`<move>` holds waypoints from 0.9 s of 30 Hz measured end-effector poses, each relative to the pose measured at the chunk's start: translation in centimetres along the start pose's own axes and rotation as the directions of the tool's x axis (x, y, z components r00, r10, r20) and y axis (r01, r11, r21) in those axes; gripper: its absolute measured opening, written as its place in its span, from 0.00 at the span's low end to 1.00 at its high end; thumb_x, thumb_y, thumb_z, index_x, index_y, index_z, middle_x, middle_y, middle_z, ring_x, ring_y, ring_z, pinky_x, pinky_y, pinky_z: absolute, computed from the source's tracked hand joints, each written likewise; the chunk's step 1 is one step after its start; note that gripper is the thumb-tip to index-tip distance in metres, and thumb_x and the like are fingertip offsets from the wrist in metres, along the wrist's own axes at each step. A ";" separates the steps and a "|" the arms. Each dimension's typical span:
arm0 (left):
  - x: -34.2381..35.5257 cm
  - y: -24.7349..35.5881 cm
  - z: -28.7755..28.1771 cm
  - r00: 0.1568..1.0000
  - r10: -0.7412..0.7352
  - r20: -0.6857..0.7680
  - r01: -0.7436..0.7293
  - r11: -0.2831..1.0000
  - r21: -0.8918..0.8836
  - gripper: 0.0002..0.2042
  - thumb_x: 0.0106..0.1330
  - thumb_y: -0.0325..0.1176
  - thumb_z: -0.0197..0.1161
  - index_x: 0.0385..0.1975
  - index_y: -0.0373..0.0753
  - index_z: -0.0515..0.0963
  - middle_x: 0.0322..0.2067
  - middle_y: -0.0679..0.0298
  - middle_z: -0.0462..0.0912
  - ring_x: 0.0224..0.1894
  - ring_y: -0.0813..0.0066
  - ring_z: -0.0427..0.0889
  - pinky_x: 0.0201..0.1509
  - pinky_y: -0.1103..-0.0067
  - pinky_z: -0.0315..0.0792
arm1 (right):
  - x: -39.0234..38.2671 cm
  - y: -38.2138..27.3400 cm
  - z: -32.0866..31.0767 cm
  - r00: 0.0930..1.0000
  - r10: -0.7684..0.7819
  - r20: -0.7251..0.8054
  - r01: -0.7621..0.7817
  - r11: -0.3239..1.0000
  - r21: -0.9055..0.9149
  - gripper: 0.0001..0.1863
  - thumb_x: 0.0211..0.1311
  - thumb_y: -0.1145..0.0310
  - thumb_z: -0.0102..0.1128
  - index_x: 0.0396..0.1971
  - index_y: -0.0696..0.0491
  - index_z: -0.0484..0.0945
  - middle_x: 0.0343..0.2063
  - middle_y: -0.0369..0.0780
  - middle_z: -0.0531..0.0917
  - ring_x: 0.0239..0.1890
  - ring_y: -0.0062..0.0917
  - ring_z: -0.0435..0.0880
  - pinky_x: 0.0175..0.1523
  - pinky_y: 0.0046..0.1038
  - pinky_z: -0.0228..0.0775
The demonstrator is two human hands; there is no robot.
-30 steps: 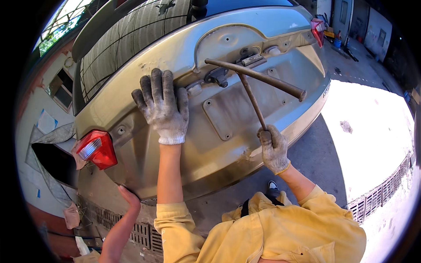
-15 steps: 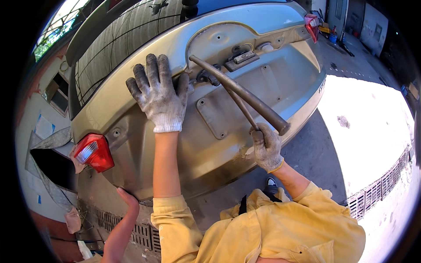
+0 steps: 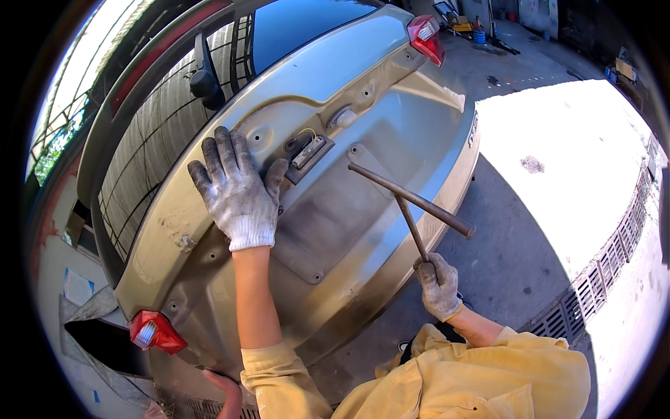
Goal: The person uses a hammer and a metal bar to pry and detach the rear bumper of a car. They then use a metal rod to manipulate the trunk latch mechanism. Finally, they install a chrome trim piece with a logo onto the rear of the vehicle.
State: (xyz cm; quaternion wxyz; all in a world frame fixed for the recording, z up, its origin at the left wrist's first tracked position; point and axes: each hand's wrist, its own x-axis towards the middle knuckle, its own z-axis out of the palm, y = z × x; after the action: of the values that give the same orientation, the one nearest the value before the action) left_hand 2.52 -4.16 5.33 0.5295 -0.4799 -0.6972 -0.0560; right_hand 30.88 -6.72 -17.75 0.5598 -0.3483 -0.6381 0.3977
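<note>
My left hand (image 3: 241, 192), in a dirty white work glove, lies open with its fingers spread on the ridge of a gold car tailgate (image 3: 335, 223), just below the rear glass. A scuffed patch marks the paint left of the glove. My right hand (image 3: 440, 286), gloved too, is closed round the handle of a long-headed metal hammer (image 3: 419, 199). One end of the hammer's head tapers thin and points at the tailgate; the thicker round end points right. Whether the thin end touches the panel I cannot tell. A black lamp unit (image 3: 307, 159) with wires sits in the tailgate's recess.
Red tail lights (image 3: 157, 334) flank the car. A rear wiper (image 3: 204, 87) lies on the glass. Another person's bare hand (image 3: 225, 391) is near the car's lower left edge. A floor drain grate (image 3: 593, 286) runs along the right, beside bright sunlit ground.
My left hand has shifted right along the tailgate, uncovering the scuffed patch. The hammer has moved right and down, away from the glass. My view has turned, so the car looks more tilted.
</note>
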 end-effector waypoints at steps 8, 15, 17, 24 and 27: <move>2.5 4.0 0.1 0.990 0.137 -0.046 -0.144 0.964 -0.225 0.34 0.67 0.59 0.59 0.67 0.43 0.71 0.68 0.50 0.70 0.70 0.44 0.67 0.73 0.48 0.56 | 4.9 3.6 -3.9 0.981 0.153 0.117 -0.170 0.974 0.151 0.17 0.77 0.58 0.54 0.38 0.58 0.80 0.23 0.39 0.80 0.20 0.23 0.78 0.28 0.27 0.69; 2.5 6.4 -0.5 0.996 0.046 0.082 -0.031 0.984 -0.174 0.33 0.72 0.58 0.56 0.71 0.44 0.69 0.71 0.49 0.67 0.74 0.45 0.62 0.77 0.49 0.49 | 10.0 7.8 -8.7 0.964 0.089 0.251 -0.149 0.962 0.229 0.20 0.78 0.55 0.53 0.38 0.58 0.79 0.21 0.35 0.77 0.20 0.17 0.73 0.26 0.23 0.63; 2.2 7.3 -1.0 0.992 -0.012 0.127 0.032 0.987 -0.157 0.33 0.71 0.58 0.57 0.71 0.44 0.69 0.71 0.49 0.67 0.74 0.43 0.61 0.77 0.49 0.49 | 10.8 8.9 -9.7 0.941 0.118 0.317 -0.204 0.946 0.252 0.22 0.78 0.50 0.53 0.37 0.57 0.78 0.19 0.30 0.72 0.17 0.12 0.66 0.23 0.19 0.55; 2.2 13.6 -1.4 0.975 -0.207 0.076 0.220 0.943 -0.249 0.33 0.64 0.51 0.69 0.67 0.42 0.72 0.67 0.49 0.71 0.70 0.42 0.67 0.75 0.46 0.54 | 13.8 10.7 -12.0 0.832 0.248 0.497 -0.448 0.828 0.336 0.22 0.77 0.47 0.54 0.38 0.54 0.75 0.18 0.29 0.68 0.15 0.10 0.60 0.19 0.18 0.48; -0.2 15.1 -2.0 0.950 -0.312 -0.005 0.300 0.918 -0.258 0.29 0.66 0.41 0.69 0.66 0.39 0.73 0.67 0.47 0.72 0.70 0.40 0.68 0.74 0.47 0.57 | 14.4 10.7 -13.0 0.836 0.224 0.500 -0.427 0.838 0.339 0.22 0.77 0.47 0.54 0.38 0.55 0.75 0.17 0.29 0.67 0.15 0.10 0.60 0.19 0.18 0.47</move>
State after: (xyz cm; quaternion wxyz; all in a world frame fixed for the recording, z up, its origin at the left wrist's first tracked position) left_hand 14.90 2.62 -0.47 0.4642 -0.4273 -0.7384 -0.2379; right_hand 41.88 12.36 -20.34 0.3857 -0.2202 -0.5710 0.6904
